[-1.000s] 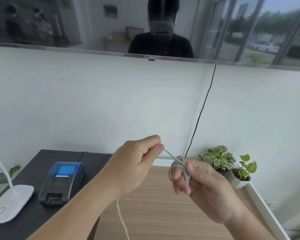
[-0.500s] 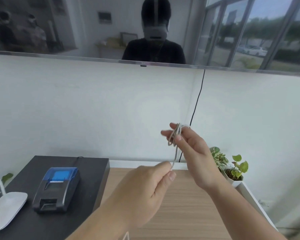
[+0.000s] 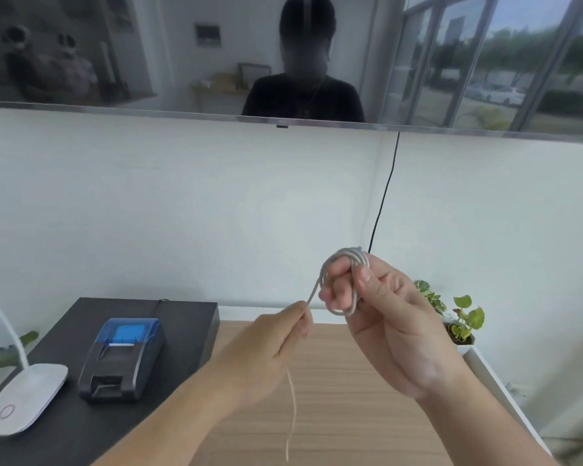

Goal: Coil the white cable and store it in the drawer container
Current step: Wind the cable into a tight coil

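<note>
Another loop is on: half a second ago the right hand was raised with a slim bundle, now it has dropped level and the white cable sits wound in several turns around its fingers, thumb clamped on the coil; the left hand has risen beside it, pinching the strand taut; a tail hangs below over the wooden desk, so winding isn't finished; the tail's end is too thin to make out, and no drawer container is visible.
</note>
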### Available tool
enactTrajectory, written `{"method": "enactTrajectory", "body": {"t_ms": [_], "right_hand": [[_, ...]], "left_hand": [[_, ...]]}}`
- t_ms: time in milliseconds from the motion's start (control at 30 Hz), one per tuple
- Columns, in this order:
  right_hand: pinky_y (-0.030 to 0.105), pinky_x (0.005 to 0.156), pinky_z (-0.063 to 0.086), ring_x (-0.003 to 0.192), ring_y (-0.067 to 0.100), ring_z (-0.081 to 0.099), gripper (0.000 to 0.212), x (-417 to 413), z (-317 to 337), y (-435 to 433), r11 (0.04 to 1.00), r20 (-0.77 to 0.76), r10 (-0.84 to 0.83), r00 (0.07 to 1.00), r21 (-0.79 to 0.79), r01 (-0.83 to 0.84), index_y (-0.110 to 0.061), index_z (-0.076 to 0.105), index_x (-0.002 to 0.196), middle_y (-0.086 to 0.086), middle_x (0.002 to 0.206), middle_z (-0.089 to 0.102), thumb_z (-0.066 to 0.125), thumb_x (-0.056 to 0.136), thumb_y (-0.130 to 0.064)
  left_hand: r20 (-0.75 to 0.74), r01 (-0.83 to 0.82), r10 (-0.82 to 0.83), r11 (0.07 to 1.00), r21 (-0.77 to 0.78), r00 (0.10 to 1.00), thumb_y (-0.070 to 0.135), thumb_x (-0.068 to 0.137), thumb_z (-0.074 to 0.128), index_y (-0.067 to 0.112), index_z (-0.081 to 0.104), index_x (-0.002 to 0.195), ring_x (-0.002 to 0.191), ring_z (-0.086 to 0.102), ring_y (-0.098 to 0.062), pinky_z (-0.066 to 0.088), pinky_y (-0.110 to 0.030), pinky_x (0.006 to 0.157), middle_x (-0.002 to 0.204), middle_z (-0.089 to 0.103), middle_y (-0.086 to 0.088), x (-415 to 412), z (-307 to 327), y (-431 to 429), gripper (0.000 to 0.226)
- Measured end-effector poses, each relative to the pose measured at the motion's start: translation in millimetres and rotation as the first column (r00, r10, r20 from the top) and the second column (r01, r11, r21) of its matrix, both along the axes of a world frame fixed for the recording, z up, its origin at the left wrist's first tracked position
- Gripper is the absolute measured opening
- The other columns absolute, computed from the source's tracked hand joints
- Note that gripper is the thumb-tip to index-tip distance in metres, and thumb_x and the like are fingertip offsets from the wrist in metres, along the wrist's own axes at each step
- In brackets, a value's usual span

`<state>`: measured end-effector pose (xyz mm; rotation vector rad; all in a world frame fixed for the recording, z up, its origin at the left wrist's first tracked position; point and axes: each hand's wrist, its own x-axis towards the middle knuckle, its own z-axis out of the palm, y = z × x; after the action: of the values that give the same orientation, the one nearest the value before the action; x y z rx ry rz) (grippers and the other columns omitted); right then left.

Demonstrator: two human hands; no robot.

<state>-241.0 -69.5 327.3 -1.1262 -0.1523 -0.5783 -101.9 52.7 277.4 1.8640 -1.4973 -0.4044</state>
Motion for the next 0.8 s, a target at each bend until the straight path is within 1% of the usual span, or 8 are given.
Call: {"method": "enactTrajectory", "body": {"t_ms": [67, 200, 267, 333, 433, 533, 633, 800], "right_hand": [[0.024, 0.085, 0.053, 0.087, 0.020, 0.068, 0.024, 9, 8, -5, 0.994, -0.015, -0.106, 0.994, -0.004, 0.106, -0.002, 0.069, 0.104, 0.007, 0.077, 0.071, 0.055, 0.094, -0.019], [0.029, 0.096, 0.051, 0.099, 0.015, 0.070, 0.033, 29, 6, -21, 0.939, -0.055, -0.339, 0.939, -0.082, 0.334, 0.004, 0.068, 0.107, 0.001, 0.094, 0.079, 0.061, 0.090, -0.023], [0.033, 0.102, 0.050, 0.109, 0.011, 0.069, 0.030, 36, -4, -33, 0.853, -0.077, -0.481, 0.873, -0.271, 0.446, 0.011, 0.068, 0.104, -0.003, 0.099, 0.080, 0.063, 0.096, -0.017], [0.034, 0.097, 0.052, 0.113, 0.011, 0.068, 0.023, 36, -16, -40, 0.727, -0.085, -0.581, 0.809, -0.500, 0.470, 0.008, 0.070, 0.097, 0.001, 0.101, 0.078, 0.062, 0.099, -0.013], [0.045, 0.087, 0.053, 0.098, 0.014, 0.069, 0.035, 26, -37, -43, 0.591, -0.118, -0.546, 0.829, -0.756, 0.282, 0.001, 0.066, 0.084, 0.003, 0.088, 0.071, 0.054, 0.103, -0.026], [0.043, 0.075, 0.048, 0.076, 0.018, 0.060, 0.047, 12, -52, -39, 0.690, -0.251, -0.395, 0.884, -0.717, 0.104, 0.002, 0.062, 0.086, 0.004, 0.077, 0.062, 0.049, 0.101, -0.040], [0.036, 0.072, 0.046, 0.069, 0.022, 0.056, 0.037, 5, -59, -36, 0.830, -0.357, -0.265, 0.896, -0.558, 0.023, -0.001, 0.065, 0.084, -0.001, 0.066, 0.060, 0.055, 0.097, -0.034], [0.033, 0.071, 0.040, 0.066, 0.022, 0.056, 0.027, -1, -57, -35, 0.963, -0.391, -0.018, 0.920, -0.253, -0.089, -0.008, 0.066, 0.079, 0.001, 0.057, 0.051, 0.057, 0.097, -0.025]], "left_hand": [[-0.019, 0.027, -0.026, 0.998, 0.048, 0.999, 0.027, 0.108, 0.031, 0.028, 0.046, 0.095, 0.058, 0.040, -0.013, 0.040, -0.036, 0.062, 0.067, 0.046, 0.008, -13, -10, 1, 0.020], [-0.001, 0.082, -0.082, 0.994, 0.067, 0.997, 0.022, 0.106, 0.032, 0.042, 0.047, 0.111, 0.073, 0.055, -0.012, 0.048, -0.030, 0.072, 0.082, 0.052, 0.015, -28, -5, 1, 0.025], [0.034, 0.075, -0.075, 0.997, -0.011, 0.997, 0.025, 0.107, 0.034, 0.038, 0.050, 0.110, 0.074, 0.052, -0.002, 0.039, -0.016, 0.066, 0.084, 0.052, 0.031, -32, 4, 3, 0.021], [0.077, 0.047, -0.038, 0.992, -0.119, 0.996, 0.030, 0.108, 0.035, 0.032, 0.054, 0.104, 0.072, 0.051, 0.005, 0.035, -0.011, 0.065, 0.081, 0.052, 0.033, -33, 17, 8, 0.019], [0.099, 0.001, 0.022, 0.974, -0.227, 0.995, 0.031, 0.107, 0.036, 0.028, 0.059, 0.097, 0.083, 0.056, 0.007, 0.037, -0.009, 0.072, 0.085, 0.056, 0.025, -18, 30, 9, 0.026], [0.121, 0.012, 0.011, 0.983, -0.182, 0.993, 0.031, 0.108, 0.035, 0.031, 0.061, 0.094, 0.101, 0.060, -0.006, 0.044, -0.016, 0.084, 0.096, 0.059, 0.014, 3, 30, 6, 0.030], [0.099, 0.031, -0.027, 0.999, -0.040, 0.995, 0.028, 0.109, 0.034, 0.029, 0.062, 0.098, 0.101, 0.059, -0.013, 0.045, -0.030, 0.089, 0.100, 0.058, 0.010, 14, 23, 4, 0.030], [-0.252, 0.081, -0.064, 0.995, 0.057, 0.966, 0.019, 0.109, 0.038, 0.026, 0.066, 0.094, 0.098, 0.065, -0.012, 0.053, -0.025, 0.089, 0.099, 0.068, 0.005, 19, 17, -2, 0.033]]}}
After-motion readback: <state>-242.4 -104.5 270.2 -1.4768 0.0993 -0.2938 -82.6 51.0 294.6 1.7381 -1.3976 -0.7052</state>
